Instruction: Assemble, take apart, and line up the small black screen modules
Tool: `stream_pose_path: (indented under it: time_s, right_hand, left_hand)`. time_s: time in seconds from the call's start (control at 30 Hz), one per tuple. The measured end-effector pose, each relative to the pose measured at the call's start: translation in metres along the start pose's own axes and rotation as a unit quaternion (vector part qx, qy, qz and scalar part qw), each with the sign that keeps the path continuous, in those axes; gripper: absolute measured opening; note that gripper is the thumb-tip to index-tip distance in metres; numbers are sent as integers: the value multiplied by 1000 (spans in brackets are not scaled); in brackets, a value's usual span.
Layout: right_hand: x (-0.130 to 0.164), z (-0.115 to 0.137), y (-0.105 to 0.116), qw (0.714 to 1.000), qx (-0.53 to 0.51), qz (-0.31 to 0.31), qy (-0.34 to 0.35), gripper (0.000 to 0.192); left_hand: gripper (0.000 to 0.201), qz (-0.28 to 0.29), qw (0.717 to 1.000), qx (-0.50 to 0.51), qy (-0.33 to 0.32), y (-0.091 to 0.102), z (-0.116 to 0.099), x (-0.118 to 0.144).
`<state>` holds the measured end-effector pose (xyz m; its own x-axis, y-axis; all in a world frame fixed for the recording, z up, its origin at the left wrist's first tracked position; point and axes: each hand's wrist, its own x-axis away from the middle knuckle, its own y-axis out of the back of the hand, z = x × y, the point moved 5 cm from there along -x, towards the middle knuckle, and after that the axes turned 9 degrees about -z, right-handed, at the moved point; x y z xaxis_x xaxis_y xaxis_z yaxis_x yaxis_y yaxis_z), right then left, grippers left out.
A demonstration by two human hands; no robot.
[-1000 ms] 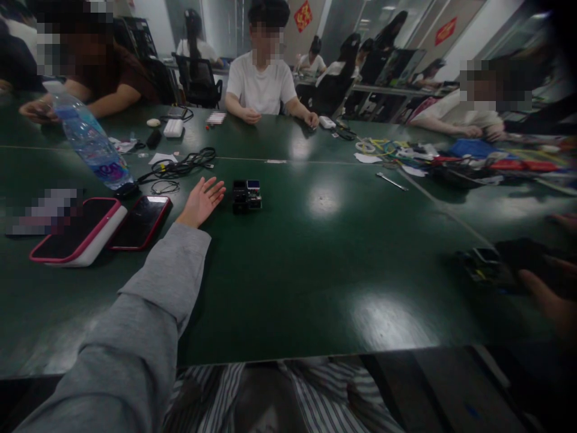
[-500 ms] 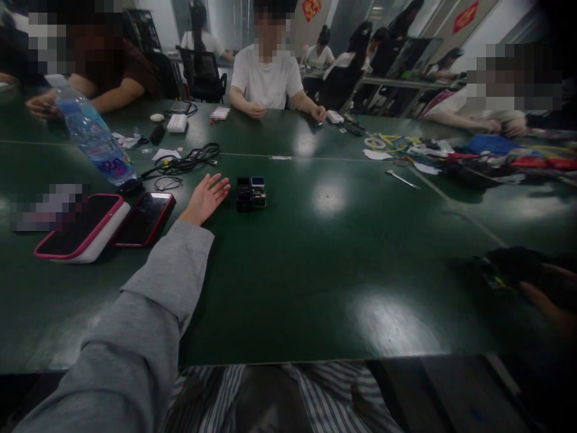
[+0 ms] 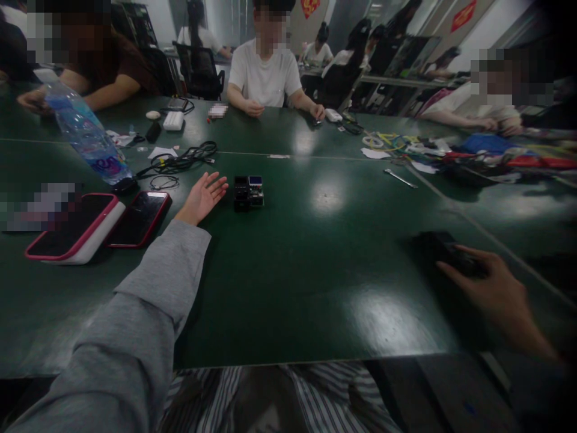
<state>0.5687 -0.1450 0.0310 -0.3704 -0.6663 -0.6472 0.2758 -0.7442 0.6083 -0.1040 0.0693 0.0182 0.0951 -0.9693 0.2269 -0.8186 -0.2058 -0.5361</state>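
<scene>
My left hand (image 3: pixel 205 195) rests on the green table with its palm turned up and its fingers stretched out, holding nothing. Just right of its fingertips sits a small pair of black box-shaped devices (image 3: pixel 242 193), side by side; the right one has a small screen and bare circuitry showing. On the right side, my right hand (image 3: pixel 493 285) grips a black box-shaped object (image 3: pixel 451 252) above the table, thumb on the near side and fingers on the far side. Motion blur and dark shade hide that object's details.
Left of my arm lie a red-edged phone (image 3: pixel 139 219) and a white case with a pink rim (image 3: pixel 76 225). Behind them are a tilted water bottle (image 3: pixel 88 132) and black cables (image 3: pixel 184 157). A wrench (image 3: pixel 400 178) and piled wires (image 3: pixel 451 153) lie far right. Several people sit around.
My right hand has come in from the right edge with the black box-shaped object, moving left over the table. My left hand stays open beside the small devices; the view shifts slightly.
</scene>
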Motion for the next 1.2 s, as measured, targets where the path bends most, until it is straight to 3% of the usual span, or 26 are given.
stream_pose_path:
  time_s: [0.07, 0.17, 0.3, 0.4, 0.47, 0.57, 0.63, 0.73, 0.83, 1.03, 1.2]
  right_hand:
    - [6, 64, -36, 996, -28, 74, 35, 73]
    - [27, 180, -83, 971, -151, 150, 110, 55]
    - [71, 320, -130, 869, -290, 333, 223, 47]
    - [95, 386, -152, 808, -350, 372, 295, 46]
    - [103, 412, -167, 792, -370, 370, 316, 45]
    - [103, 429, -181, 781, -399, 363, 314, 47]
    - [94, 428, -186, 789, -421, 345, 285, 51]
    - [69, 412, -192, 845, -395, 268, 241, 48]
    - [50, 396, -206, 888, -295, 219, 275, 47]
    - [47, 388, -232, 884, -209, 257, 330, 55]
    - [44, 388, -227, 911, -201, 218, 286, 38]
  left_hand:
    - [35, 0, 1000, -6, -4, 1, 0, 0]
    - [34, 0, 1000, -11, -9, 2, 0, 0]
    - [31, -1, 1000, -9, -8, 1, 0, 1]
    - [30, -3, 1000, -19, -9, 0, 1, 2]
    - [28, -5, 999, -31, -16, -2, 1, 3]
    - [30, -2, 998, -50, -33, -4, 1, 4]
    - [37, 6, 997, -65, -43, -5, 1, 4]
    - [46, 21, 995, -80, -55, -7, 2, 4]
    - [54, 44, 992, -100, -63, -8, 3, 4]
    - [62, 72, 978, -164, -108, -8, 7, 3]
    - [65, 95, 961, -230, -121, -13, 10, 0]
